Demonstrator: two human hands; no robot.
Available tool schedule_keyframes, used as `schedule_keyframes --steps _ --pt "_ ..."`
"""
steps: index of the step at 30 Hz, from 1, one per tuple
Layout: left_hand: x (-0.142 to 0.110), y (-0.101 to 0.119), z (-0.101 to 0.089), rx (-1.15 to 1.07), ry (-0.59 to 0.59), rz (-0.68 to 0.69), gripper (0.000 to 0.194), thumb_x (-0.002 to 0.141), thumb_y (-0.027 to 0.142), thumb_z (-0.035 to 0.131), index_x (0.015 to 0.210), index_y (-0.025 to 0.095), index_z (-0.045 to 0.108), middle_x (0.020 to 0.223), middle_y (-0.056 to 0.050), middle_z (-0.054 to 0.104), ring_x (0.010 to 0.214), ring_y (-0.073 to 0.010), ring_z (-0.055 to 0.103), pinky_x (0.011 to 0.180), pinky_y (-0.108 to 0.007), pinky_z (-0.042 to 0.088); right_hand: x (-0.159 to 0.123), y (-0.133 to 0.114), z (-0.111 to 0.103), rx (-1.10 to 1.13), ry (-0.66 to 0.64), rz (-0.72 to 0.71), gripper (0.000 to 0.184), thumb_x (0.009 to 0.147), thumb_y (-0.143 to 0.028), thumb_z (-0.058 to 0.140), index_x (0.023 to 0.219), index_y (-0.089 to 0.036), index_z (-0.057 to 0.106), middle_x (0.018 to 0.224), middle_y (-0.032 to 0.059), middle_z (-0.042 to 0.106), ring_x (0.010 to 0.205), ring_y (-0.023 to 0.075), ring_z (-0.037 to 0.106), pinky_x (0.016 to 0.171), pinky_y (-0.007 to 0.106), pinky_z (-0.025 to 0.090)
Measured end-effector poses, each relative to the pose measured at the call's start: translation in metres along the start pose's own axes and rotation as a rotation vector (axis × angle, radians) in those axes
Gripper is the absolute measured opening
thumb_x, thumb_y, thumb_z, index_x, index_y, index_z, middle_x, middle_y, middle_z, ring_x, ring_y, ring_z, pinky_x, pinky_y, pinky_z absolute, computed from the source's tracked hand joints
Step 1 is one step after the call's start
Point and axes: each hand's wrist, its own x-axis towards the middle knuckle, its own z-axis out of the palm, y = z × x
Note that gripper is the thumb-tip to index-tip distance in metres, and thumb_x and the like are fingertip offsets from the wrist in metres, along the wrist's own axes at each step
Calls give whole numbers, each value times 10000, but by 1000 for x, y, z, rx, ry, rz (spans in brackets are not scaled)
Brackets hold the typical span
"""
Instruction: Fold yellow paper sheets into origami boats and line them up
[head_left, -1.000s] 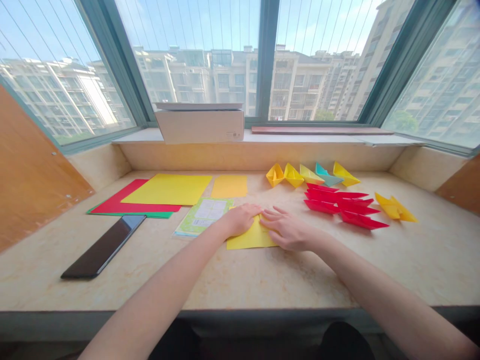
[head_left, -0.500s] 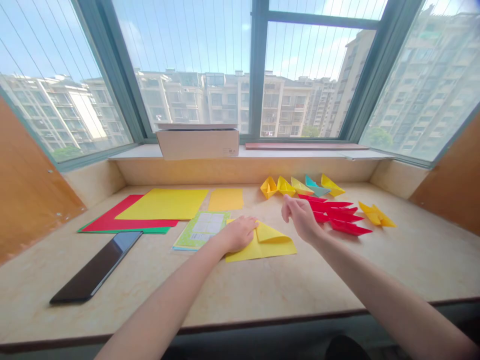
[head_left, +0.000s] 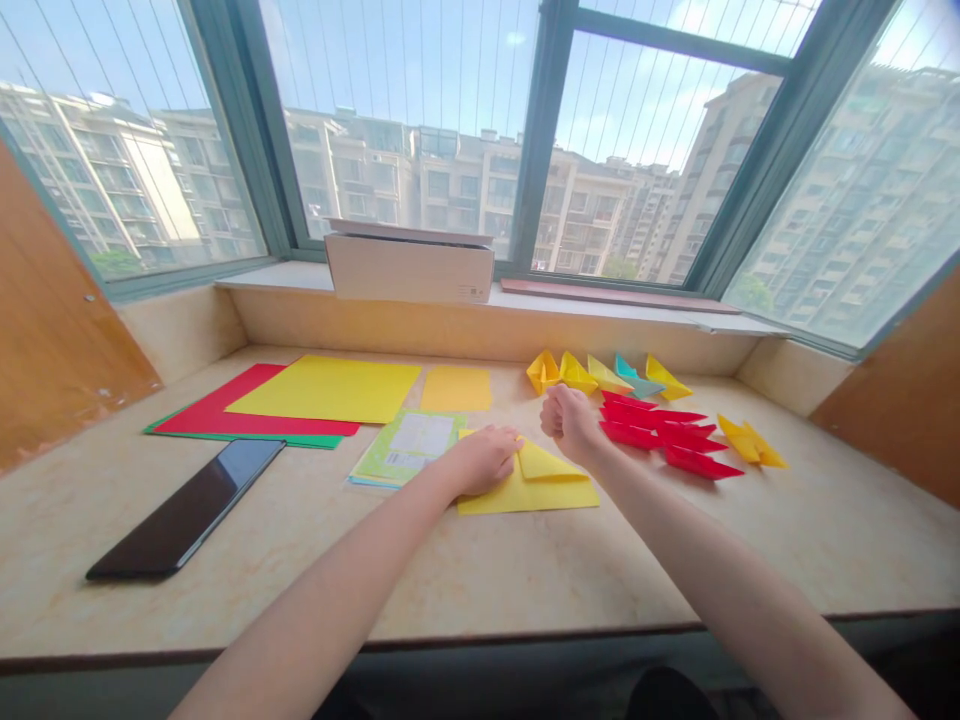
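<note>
A sheet of yellow paper [head_left: 525, 492] lies on the counter in front of me, with one corner folded over into a triangular flap. On its left part rests my left hand [head_left: 487, 460], fingers bent and pressed down, holding the sheet against the counter. My right hand [head_left: 568, 418] is curled into a loose fist just beyond the flap's right side; nothing shows in it. Near that hand sit red folded paper boats [head_left: 679, 435], and behind them a row of yellow and blue paper boats [head_left: 576, 374]. Another yellow folded boat [head_left: 751, 442] lies at the right.
Left of my hands lie a green-and-white paper packet [head_left: 401, 450], a small orange-yellow sheet [head_left: 456, 388], and large yellow [head_left: 330, 388], red [head_left: 202, 405] and green sheets. A black phone [head_left: 187, 515] lies nearer. A white box [head_left: 409, 268] stands on the windowsill.
My right hand has moved left, closer to the left hand, and its fingers have curled in more. The left hand stays on the yellow paper. The camera view has tilted slightly.
</note>
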Motion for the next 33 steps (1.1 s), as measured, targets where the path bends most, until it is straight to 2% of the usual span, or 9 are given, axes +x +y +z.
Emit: schedule_keyframes --steps 4,9,13,16,19,22,26,29,33 --pt "-1 0 0 -18 -2 2 378 934 180 411 1259 170 604 1374 -116 586 1250 -239 549 1105 -405 394 -10 11 2 -68 -49 55 392 684 -321 606 496 -256 268 395 -114 245 339 43 180 342 191 123" --pt "-1 0 2 -35 0 -15 387 922 158 418 1265 151 597 1385 -135 572 1291 -255 514 1112 -430 383 -11 17 1 -125 -66 1 421 759 -408 501 522 -259 186 414 -112 193 374 57 159 369 194 178" --pt "-1 2 -2 -67 -1 -10 358 913 163 445 1221 190 625 1346 -100 603 1260 -237 536 1095 -397 406 -13 26 0 -298 -83 13 390 755 -432 476 507 -266 225 407 -98 231 365 71 184 360 220 187" --pt "-3 4 -6 -73 13 -14 334 912 187 466 1201 205 633 1302 -86 631 1221 -229 566 1069 -371 433 -13 32 2 -478 -51 -50 394 810 -461 430 511 -255 275 428 -76 274 391 88 243 389 234 194" --pt "-7 2 -7 -58 58 -40 388 944 243 449 1319 216 544 1353 -91 601 1250 -226 551 1063 -372 442 -13 27 2 -689 -18 -165 417 823 -460 482 506 -222 356 471 -52 340 466 104 333 448 240 201" --pt "-9 -6 -3 -82 134 -139 527 981 335 399 1479 173 346 1496 -152 454 1371 -256 442 1114 -437 389 -17 16 -6 -893 -14 -225 403 821 -417 547 497 -193 460 483 -33 430 512 128 418 488 249 249" --pt "-9 -14 3 -129 126 -168 599 954 333 434 1513 175 288 1513 -145 435 1384 -256 423 1140 -449 353 -26 3 -21 -1086 -15 -240 187 792 -336 617 764 -175 708 750 42 687 712 212 605 653 295 412" --pt "-8 -16 4 -97 127 -149 594 922 297 469 1490 173 346 1475 -136 485 1354 -261 454 1143 -450 352 -34 -1 -24 -1205 -45 -240 258 810 -371 638 957 -183 735 947 92 720 899 267 649 811 353 448" --pt "-6 -19 4 -103 186 -172 514 940 259 415 1442 149 421 1412 -143 550 1309 -245 504 1122 -429 388 -43 0 -16 -1443 -133 -251 345 863 -420 615 1106 -192 707 1014 113 717 1003 288 644 875 365 447"
